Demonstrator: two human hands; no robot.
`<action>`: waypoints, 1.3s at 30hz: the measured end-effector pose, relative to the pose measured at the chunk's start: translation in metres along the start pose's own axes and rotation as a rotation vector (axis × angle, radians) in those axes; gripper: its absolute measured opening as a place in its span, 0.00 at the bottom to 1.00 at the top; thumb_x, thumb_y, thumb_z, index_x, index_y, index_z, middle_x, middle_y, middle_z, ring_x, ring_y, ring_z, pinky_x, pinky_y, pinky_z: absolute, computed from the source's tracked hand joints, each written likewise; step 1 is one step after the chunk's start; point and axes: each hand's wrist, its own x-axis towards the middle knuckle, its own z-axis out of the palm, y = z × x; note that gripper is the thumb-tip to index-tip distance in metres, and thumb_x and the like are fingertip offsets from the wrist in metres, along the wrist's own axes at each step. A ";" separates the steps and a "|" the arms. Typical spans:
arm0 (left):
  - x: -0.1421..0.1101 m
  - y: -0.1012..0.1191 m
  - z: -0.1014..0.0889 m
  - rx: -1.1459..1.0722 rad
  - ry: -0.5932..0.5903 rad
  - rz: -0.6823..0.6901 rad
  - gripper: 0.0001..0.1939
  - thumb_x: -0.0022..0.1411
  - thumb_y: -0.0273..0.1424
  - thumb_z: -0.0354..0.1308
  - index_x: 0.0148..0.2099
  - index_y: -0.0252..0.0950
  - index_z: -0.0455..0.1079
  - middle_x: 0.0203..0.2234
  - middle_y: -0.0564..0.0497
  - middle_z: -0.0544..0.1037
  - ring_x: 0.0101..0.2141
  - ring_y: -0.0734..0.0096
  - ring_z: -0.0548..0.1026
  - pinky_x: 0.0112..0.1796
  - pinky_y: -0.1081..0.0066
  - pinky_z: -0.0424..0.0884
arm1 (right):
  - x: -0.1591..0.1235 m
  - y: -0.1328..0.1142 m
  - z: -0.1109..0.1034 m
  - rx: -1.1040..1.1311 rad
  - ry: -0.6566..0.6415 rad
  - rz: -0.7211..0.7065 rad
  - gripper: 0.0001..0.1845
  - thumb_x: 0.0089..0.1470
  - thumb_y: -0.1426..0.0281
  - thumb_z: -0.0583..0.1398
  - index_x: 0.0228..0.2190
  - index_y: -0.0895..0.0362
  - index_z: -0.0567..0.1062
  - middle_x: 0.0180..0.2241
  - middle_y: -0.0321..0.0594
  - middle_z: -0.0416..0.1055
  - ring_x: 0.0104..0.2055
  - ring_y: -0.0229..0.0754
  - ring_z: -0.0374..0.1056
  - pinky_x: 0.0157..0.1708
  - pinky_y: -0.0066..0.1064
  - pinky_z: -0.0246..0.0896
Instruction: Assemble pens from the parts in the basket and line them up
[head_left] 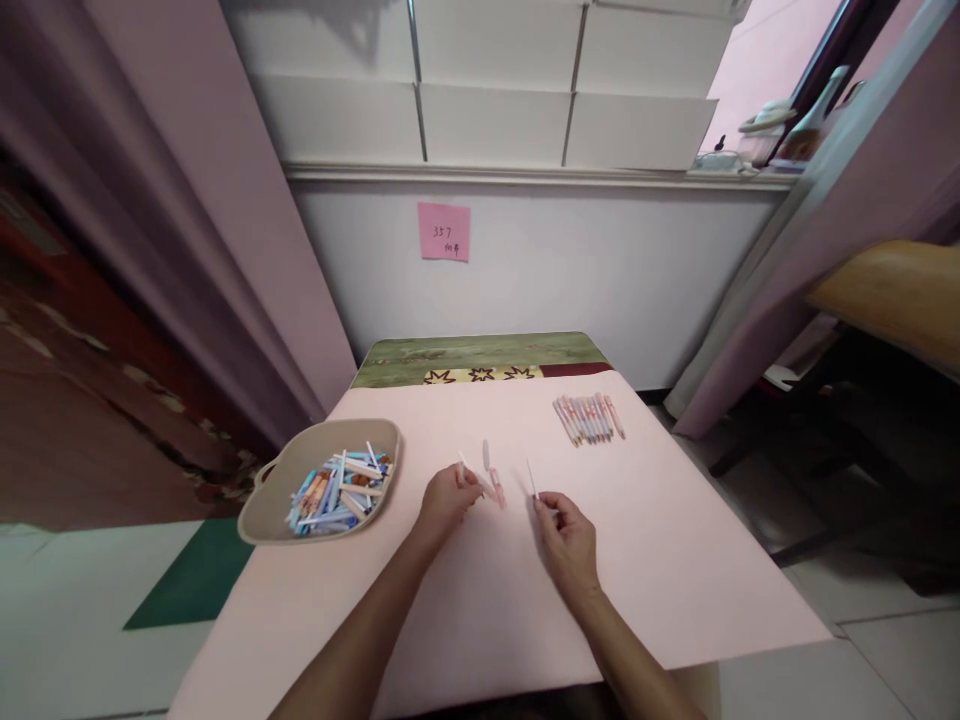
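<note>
My left hand [448, 500] is closed, pinching a slim white pen part [463, 462] near the table's middle. Between finger and thumb of my right hand [568, 545] stands a thin pale stick [531, 478] that looks like a pen refill. A pink patterned pen barrel [497, 487] lies on the cloth just right of my left fingertips. Beyond it is a small pale translucent piece [486, 455]. Farther right, several pens [589, 420] lie side by side in a row.
A beige basket [255, 515] full of loose blue, white and orange pen parts [341, 490] stands at the left. Pink cloth [480, 620] covers most of the table. Behind is a white wall with a pink note [444, 232]. A wooden piece of furniture [892, 300] is at right.
</note>
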 end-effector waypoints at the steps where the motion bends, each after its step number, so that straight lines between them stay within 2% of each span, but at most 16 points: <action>1: 0.004 0.004 0.000 0.091 -0.001 0.032 0.03 0.50 0.28 0.55 0.30 0.37 0.68 0.22 0.51 0.74 0.25 0.67 0.72 0.27 0.70 0.63 | 0.000 0.001 -0.001 -0.003 -0.009 0.008 0.17 0.53 0.57 0.58 0.33 0.58 0.76 0.18 0.32 0.64 0.19 0.34 0.56 0.19 0.24 0.52; 3: 0.012 0.011 0.001 0.258 -0.025 0.105 0.07 0.49 0.25 0.56 0.32 0.39 0.71 0.28 0.49 0.76 0.35 0.61 0.74 0.35 0.67 0.64 | 0.002 0.002 -0.004 0.006 -0.022 0.026 0.17 0.53 0.57 0.58 0.33 0.58 0.76 0.16 0.30 0.61 0.18 0.34 0.55 0.18 0.24 0.51; 5: 0.017 0.017 0.002 0.396 -0.087 0.171 0.08 0.50 0.25 0.55 0.32 0.40 0.72 0.31 0.47 0.77 0.40 0.58 0.73 0.40 0.64 0.63 | 0.004 0.004 -0.005 0.020 -0.032 0.035 0.17 0.53 0.57 0.58 0.34 0.59 0.76 0.16 0.30 0.60 0.18 0.34 0.54 0.18 0.24 0.51; 10: 0.022 0.022 0.006 0.578 -0.257 0.287 0.04 0.53 0.28 0.56 0.29 0.39 0.73 0.33 0.45 0.77 0.40 0.56 0.74 0.43 0.61 0.63 | 0.004 0.004 -0.008 0.053 -0.049 0.060 0.18 0.53 0.57 0.58 0.34 0.59 0.76 0.16 0.30 0.59 0.18 0.34 0.54 0.18 0.24 0.51; 15: 0.024 0.019 0.006 0.503 -0.271 0.371 0.03 0.51 0.27 0.60 0.28 0.40 0.72 0.31 0.45 0.76 0.38 0.58 0.74 0.42 0.63 0.64 | 0.005 0.002 -0.010 0.059 -0.045 0.055 0.18 0.52 0.56 0.59 0.34 0.59 0.77 0.16 0.31 0.60 0.19 0.35 0.55 0.19 0.25 0.53; 19: 0.020 0.024 -0.001 0.347 -0.201 0.419 0.08 0.46 0.23 0.65 0.23 0.40 0.71 0.26 0.47 0.74 0.31 0.63 0.74 0.36 0.69 0.64 | 0.004 -0.001 -0.011 0.072 -0.048 0.038 0.17 0.53 0.56 0.58 0.33 0.58 0.76 0.17 0.32 0.62 0.19 0.36 0.56 0.20 0.25 0.53; 23: 0.003 0.035 -0.011 0.203 -0.116 0.451 0.06 0.47 0.25 0.65 0.26 0.41 0.72 0.25 0.49 0.74 0.29 0.67 0.72 0.30 0.73 0.62 | 0.003 -0.001 -0.011 0.085 -0.030 0.025 0.17 0.53 0.56 0.58 0.31 0.57 0.76 0.17 0.32 0.62 0.20 0.36 0.57 0.21 0.26 0.54; 25: -0.012 0.038 -0.011 -0.009 -0.027 0.386 0.04 0.49 0.29 0.64 0.29 0.40 0.73 0.24 0.52 0.73 0.24 0.72 0.69 0.26 0.75 0.61 | 0.003 0.000 -0.011 0.091 -0.019 0.013 0.17 0.52 0.56 0.60 0.31 0.57 0.76 0.18 0.32 0.63 0.20 0.36 0.57 0.21 0.26 0.55; 27: -0.028 0.038 -0.005 -0.396 0.041 0.174 0.06 0.51 0.33 0.64 0.30 0.37 0.70 0.17 0.57 0.67 0.17 0.78 0.61 0.19 0.77 0.55 | 0.004 0.001 -0.009 0.147 -0.027 0.024 0.16 0.51 0.56 0.60 0.31 0.58 0.75 0.18 0.32 0.63 0.20 0.35 0.57 0.21 0.25 0.54; 29: -0.043 0.035 0.004 -0.823 0.055 -0.021 0.09 0.52 0.34 0.63 0.30 0.36 0.66 0.18 0.58 0.67 0.14 0.82 0.57 0.16 0.78 0.49 | 0.003 -0.003 -0.009 0.257 -0.022 0.047 0.15 0.52 0.57 0.60 0.32 0.57 0.72 0.19 0.32 0.65 0.19 0.34 0.57 0.20 0.25 0.55; 32: -0.063 0.028 0.016 -1.321 0.023 -0.275 0.10 0.51 0.30 0.63 0.29 0.34 0.65 0.22 0.55 0.70 0.15 0.85 0.58 0.14 0.80 0.48 | -0.003 -0.019 -0.011 0.390 0.018 0.038 0.14 0.52 0.58 0.61 0.32 0.57 0.68 0.24 0.34 0.70 0.20 0.33 0.59 0.19 0.24 0.55; 34: -0.075 0.024 0.021 -1.472 -0.004 -0.381 0.08 0.50 0.27 0.63 0.28 0.32 0.65 0.22 0.54 0.71 0.15 0.86 0.58 0.13 0.81 0.49 | -0.012 -0.037 -0.014 0.420 0.012 0.010 0.13 0.54 0.59 0.60 0.33 0.56 0.67 0.27 0.37 0.72 0.20 0.33 0.61 0.18 0.23 0.55; 36: -0.085 0.021 0.024 -1.531 -0.017 -0.436 0.06 0.51 0.25 0.61 0.27 0.32 0.65 0.22 0.52 0.72 0.15 0.86 0.59 0.12 0.82 0.50 | -0.023 -0.055 -0.017 0.415 -0.014 -0.026 0.12 0.57 0.59 0.57 0.33 0.56 0.68 0.32 0.40 0.74 0.21 0.34 0.63 0.19 0.24 0.57; 39: -0.096 0.021 0.026 -1.568 -0.041 -0.474 0.07 0.52 0.25 0.61 0.26 0.32 0.65 0.23 0.51 0.73 0.14 0.85 0.60 0.12 0.82 0.51 | -0.037 -0.074 -0.017 0.271 -0.015 -0.141 0.12 0.58 0.61 0.56 0.33 0.57 0.72 0.26 0.38 0.72 0.22 0.35 0.65 0.23 0.26 0.61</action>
